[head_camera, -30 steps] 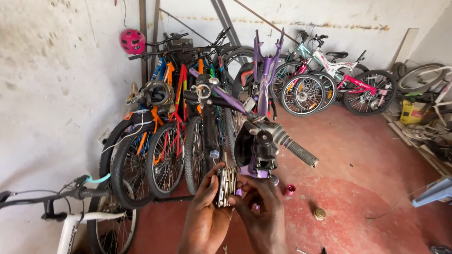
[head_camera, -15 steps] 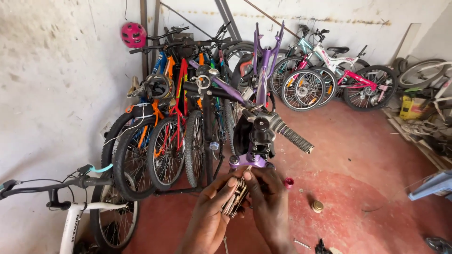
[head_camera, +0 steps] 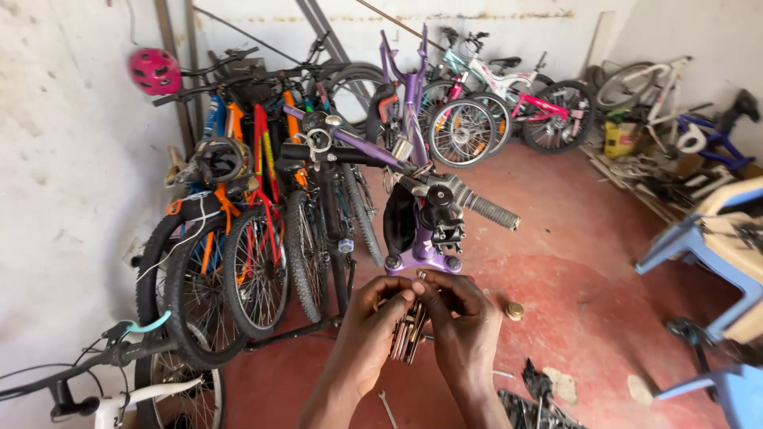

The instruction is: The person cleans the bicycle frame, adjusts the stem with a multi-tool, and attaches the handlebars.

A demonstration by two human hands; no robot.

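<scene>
Two hands meet at lower centre of the frame, just below the purple stem [head_camera: 422,258] of an upturned handlebar [head_camera: 477,205]. Left hand [head_camera: 373,318] and right hand [head_camera: 461,322] together grasp a folding multi-tool [head_camera: 408,332], its metal blades hanging down between the palms; both grips are closed on it, fingertips pinched at its upper end. The tool's top sits just beneath the stem's clamp bolts, near but apparently not engaged with them. Judged step: selecting or unfolding a key from the tool before work on the stem. The next move would call for one key swung clear of the rest, then raised and aligned to a bolt head, with the other hand steadying the stem. Left of the frame: a row of parked bicycles [head_camera: 254,238] with a pink helmet [head_camera: 154,70] at upper left. A small round cap [head_camera: 515,311] lies on the red floor [head_camera: 604,270], right of the hands.
</scene>
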